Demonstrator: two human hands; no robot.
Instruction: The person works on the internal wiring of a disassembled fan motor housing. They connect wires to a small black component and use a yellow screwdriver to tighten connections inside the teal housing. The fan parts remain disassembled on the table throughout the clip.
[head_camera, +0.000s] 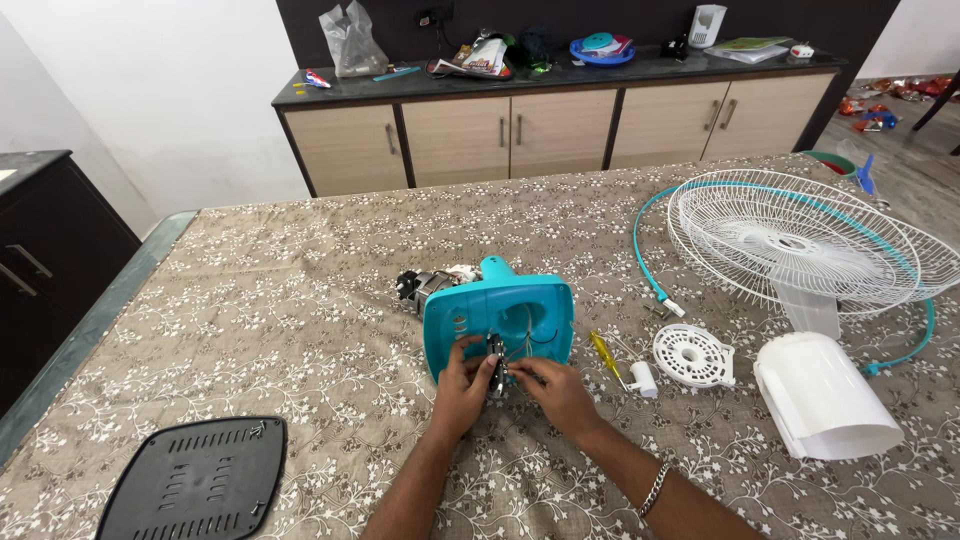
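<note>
1. Fingers (478, 352) of both hands pinch a small dark metal part (496, 366) at the open rear of a teal fan motor housing (500, 312), which lies mid-table on a floral tablecloth (300, 300); the left hand (462, 385) and right hand (553, 388) are closed on that part, and a loosened pinch could drop it into the housing.
2. The white fan grille (800, 240), at far right, overhangs the table edge; a nudge could tip it off.
3. The white cylindrical cover (825, 395) lies on its side near the right forearm; an elbow sweep might roll it.
4. The dark vented panel (195, 480) sits at the near edge, liable to slide off.
5. The yellow-handled screwdriver (604, 352) and white locking disc (692, 355), just beside the right hand, could be knocked away.
</note>
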